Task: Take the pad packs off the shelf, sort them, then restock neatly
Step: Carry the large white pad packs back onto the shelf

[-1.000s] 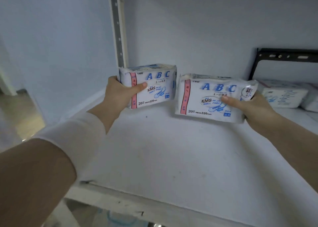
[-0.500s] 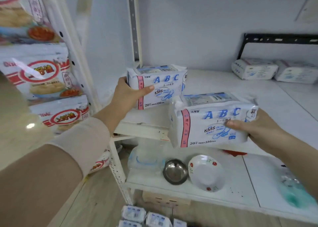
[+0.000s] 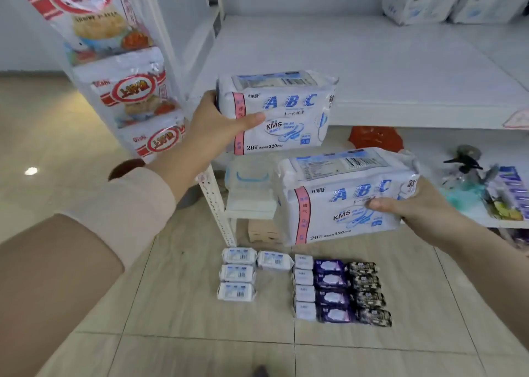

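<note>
Left hand (image 3: 213,125) is clamped on one ABC pad pack (image 3: 279,113), held in front of the shelf (image 3: 372,70) edge. Right hand (image 3: 409,205) is clamped on a second ABC pack (image 3: 343,199), lower, below that edge. Two packs (image 3: 452,1) remain at the shelf's rear. Sorted packs (image 3: 303,285) lie in rows on the floor below. Snack bags (image 3: 126,70) hang left of the shelf post.

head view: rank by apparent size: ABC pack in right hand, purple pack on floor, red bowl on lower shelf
1. ABC pack in right hand, largest, though nearest the camera.
2. Red bowl, partly hidden.
3. Purple pack, smallest, though farthest away.
</note>
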The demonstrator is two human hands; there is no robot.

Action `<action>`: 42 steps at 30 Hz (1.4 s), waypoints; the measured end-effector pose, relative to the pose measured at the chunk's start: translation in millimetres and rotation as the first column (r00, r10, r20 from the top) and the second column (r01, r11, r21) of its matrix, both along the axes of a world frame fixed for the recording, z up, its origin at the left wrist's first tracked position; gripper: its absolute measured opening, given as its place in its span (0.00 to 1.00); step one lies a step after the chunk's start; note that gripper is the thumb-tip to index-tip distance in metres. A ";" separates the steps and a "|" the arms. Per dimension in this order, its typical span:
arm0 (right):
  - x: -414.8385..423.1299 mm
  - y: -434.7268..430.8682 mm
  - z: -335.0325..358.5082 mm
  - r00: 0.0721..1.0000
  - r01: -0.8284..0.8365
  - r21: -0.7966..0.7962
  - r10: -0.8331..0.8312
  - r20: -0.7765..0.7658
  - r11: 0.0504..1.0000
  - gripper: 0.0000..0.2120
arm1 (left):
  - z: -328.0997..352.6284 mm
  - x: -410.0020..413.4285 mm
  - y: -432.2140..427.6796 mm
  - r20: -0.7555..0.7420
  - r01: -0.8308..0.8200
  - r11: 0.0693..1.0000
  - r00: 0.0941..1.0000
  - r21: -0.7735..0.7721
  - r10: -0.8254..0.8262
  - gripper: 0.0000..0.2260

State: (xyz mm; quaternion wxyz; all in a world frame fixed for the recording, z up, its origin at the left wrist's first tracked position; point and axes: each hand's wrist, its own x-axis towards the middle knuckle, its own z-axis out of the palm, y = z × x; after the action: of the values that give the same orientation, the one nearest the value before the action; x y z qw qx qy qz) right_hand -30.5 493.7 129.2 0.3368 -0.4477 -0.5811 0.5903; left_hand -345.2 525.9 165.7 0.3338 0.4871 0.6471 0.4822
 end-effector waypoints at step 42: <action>-9.0 -164.9 -500.9 0.935 0.352 -0.572 -0.308 0.177 0.741 0.52 | -578.0 16.6 -95.8 0.217 0.301 0.721 0.953 -0.624 -0.210 0.38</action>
State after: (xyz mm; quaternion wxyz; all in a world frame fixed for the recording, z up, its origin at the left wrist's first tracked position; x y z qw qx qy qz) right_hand -39.4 328.8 -371.7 0.2575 -0.6467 -0.2893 0.6571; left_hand -328.6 430.1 -412.3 0.5869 0.3926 0.6771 0.2073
